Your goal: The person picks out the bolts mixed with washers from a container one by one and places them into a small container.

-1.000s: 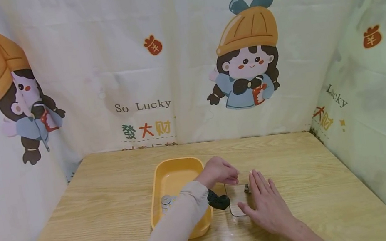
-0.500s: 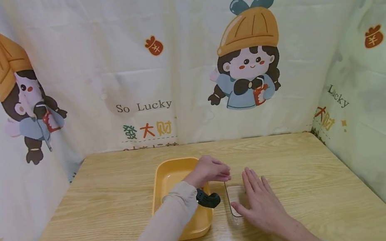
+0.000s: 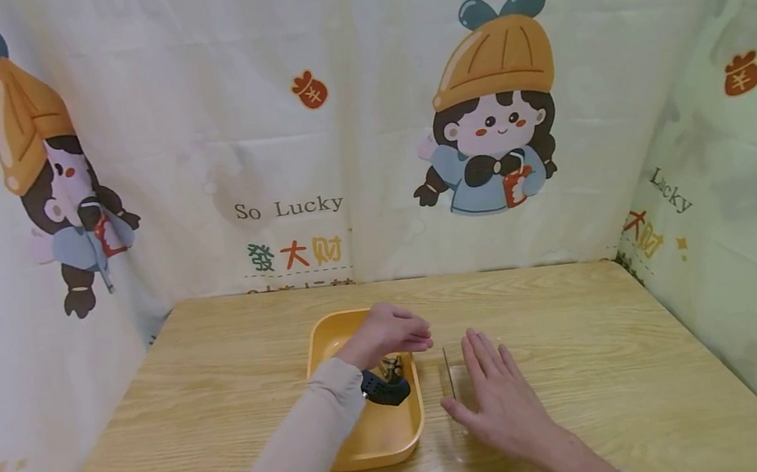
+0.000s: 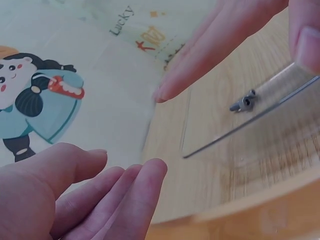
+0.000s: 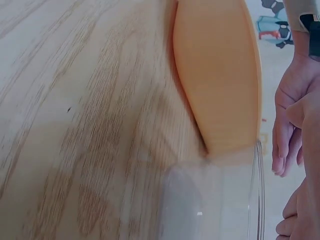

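My left hand (image 3: 397, 330) hovers at the right rim of the yellow tray (image 3: 379, 460), fingers straight and thumb beside them. Nothing shows between its fingers in the left wrist view. To the right, my right hand (image 3: 496, 395) lies flat over a clear plastic box (image 5: 210, 205), its fingers straight and together, covering much of the box in the head view. A small grey metal piece with a hole (image 4: 245, 102) shows through the clear walls in the left wrist view. Some small dark and brass-coloured pieces (image 3: 391, 368) show in the tray beside the left wrist.
The wooden table (image 3: 587, 335) carries the tray and box side by side. Behind it hangs a printed cloth (image 3: 373, 105), and another stretch of cloth runs along the right side. My left forearm crosses over the tray and hides part of its inside.
My left hand has moved left, from over the clear box to the tray's rim. The right hand has shifted slightly left over the box, hiding the metal piece from the head view.
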Motion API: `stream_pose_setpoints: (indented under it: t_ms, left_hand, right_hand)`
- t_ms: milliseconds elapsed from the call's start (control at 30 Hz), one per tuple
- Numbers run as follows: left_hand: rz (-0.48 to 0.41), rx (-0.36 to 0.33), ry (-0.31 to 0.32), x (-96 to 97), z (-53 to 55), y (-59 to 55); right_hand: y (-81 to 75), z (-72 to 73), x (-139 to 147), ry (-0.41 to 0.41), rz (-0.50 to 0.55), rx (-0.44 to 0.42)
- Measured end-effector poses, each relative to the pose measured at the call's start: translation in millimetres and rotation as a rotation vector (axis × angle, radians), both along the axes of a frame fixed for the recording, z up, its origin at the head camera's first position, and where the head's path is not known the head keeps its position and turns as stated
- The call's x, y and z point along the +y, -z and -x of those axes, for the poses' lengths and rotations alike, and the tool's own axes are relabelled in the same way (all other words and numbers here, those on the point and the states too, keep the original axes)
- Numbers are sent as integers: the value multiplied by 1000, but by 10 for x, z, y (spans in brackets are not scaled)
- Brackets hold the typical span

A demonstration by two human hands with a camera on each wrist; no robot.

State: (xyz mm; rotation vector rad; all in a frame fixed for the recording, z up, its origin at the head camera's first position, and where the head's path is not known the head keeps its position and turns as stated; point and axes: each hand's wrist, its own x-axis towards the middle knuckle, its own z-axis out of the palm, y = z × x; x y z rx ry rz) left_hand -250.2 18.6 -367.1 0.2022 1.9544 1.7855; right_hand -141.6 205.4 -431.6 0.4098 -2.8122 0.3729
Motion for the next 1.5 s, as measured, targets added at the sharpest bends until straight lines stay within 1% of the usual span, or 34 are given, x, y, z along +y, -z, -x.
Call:
stream_pose_setpoints:
  t_ms: [200,467,700,867,1100,1367,1500]
  left_hand:
    - [-8,-7,-22,-120,21,36]
    - [-2,-27,-75,-258,35,149]
    - [-58,-36,-93,-358,52,243]
    - [-35,-52,-112,-430,35,278]
    - [-20,-74,-130,-468,11,362]
    - [85,-100,-128,-475,-46,416]
    - [121,-108,-116,-485,-68,426]
  right_hand:
    - [1,-6,-79,-11,-5,-3]
    - [-7,7,-216,-41,-5,-21]
    - [-6,15,-348,-63,4,-35]
    - [1,2,-419,-64,-4,-78]
    - [15,-15,-517,-84,-16,-92]
    - [46,-24,-599,-88,-32,-138]
    - [58,-29,-621,-85,-42,-140]
